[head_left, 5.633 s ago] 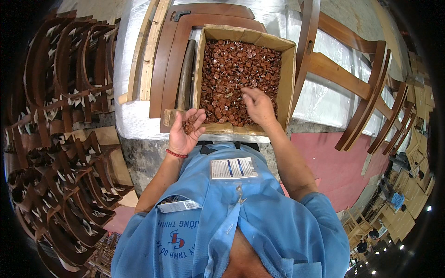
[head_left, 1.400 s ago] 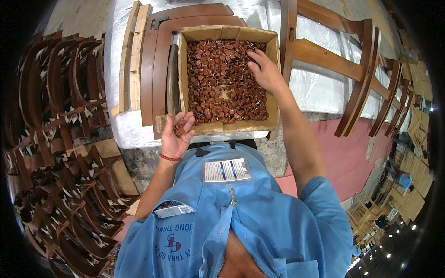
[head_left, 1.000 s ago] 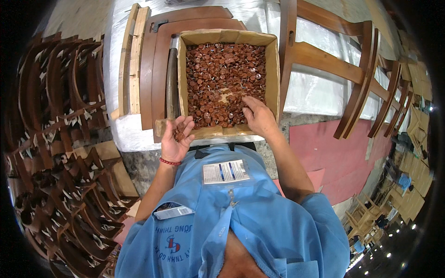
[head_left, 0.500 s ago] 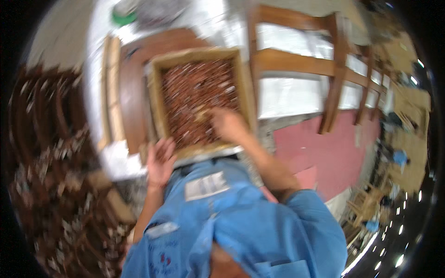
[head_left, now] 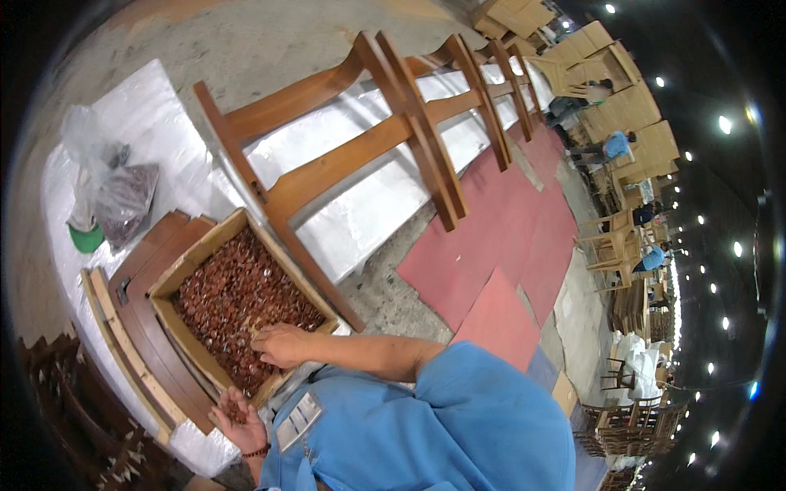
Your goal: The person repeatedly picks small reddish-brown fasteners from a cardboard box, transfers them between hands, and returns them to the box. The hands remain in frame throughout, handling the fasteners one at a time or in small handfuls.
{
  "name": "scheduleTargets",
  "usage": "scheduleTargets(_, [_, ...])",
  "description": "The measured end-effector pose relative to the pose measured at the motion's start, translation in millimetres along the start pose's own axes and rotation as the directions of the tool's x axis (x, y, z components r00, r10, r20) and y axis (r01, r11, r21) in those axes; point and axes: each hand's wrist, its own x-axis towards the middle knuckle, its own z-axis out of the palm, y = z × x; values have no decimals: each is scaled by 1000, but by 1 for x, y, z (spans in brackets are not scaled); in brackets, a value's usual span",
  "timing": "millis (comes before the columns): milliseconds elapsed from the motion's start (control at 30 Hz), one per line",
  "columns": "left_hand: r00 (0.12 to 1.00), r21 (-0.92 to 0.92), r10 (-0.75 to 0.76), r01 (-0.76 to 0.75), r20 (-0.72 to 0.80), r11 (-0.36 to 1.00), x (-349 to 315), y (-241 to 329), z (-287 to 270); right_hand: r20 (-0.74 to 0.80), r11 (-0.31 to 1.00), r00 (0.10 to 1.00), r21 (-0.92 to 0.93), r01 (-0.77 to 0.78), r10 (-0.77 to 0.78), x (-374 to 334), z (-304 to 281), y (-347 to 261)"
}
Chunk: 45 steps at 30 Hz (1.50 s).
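Observation:
A cardboard box (head_left: 196, 252) is filled with small reddish-brown pieces (head_left: 233, 295), too small to name exactly. My right hand (head_left: 280, 345) reaches over the box's near right side, its fingers bent down into the pieces; what they grip is hidden. Just outside the box's near corner is my left hand (head_left: 240, 421), palm up, with several of the same pieces lying in its cupped fingers. A beaded bracelet circles that wrist.
Left of the box lie a brown wooden panel (head_left: 135, 303) and pale wood strips (head_left: 123, 352). A plastic bag (head_left: 127, 196) sits farther back. Wooden frames (head_left: 336, 164) rest along a white-covered surface (head_left: 360, 221) beside red floor sheets (head_left: 491, 254). People (head_left: 651, 258) work at far right.
My view has swung to the right, so the box now appears lower left and tilted. The picture is sharper. My right hand is still in the box, my left beside it.

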Motion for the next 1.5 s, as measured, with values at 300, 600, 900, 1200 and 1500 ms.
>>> scheduleTargets(300, [998, 3, -60, 60, 3, 998, -9, -2, -9, 214, 989, 973, -92, 111, -89, 18, 8, -9])
scheduleTargets(600, [986, -144, -43, 66, 159, 987, -4, -8, -10, 355, 978, 935, -203, 55, 22, 29, 1, -27])
scheduleTargets(900, [988, -130, -36, 56, 153, 990, -6, -7, -7, 327, 961, 942, -278, 20, 75, 75, -2, -31])
scheduleTargets(1200, [985, -137, -21, 45, 173, 990, -4, -9, -9, 81, 997, 996, 67, 30, -36, 112, -67, 11])
scheduleTargets(1500, [984, -164, -3, 33, 181, 986, -4, -11, -11, -177, 936, 979, 350, -29, 96, 85, -93, 61])
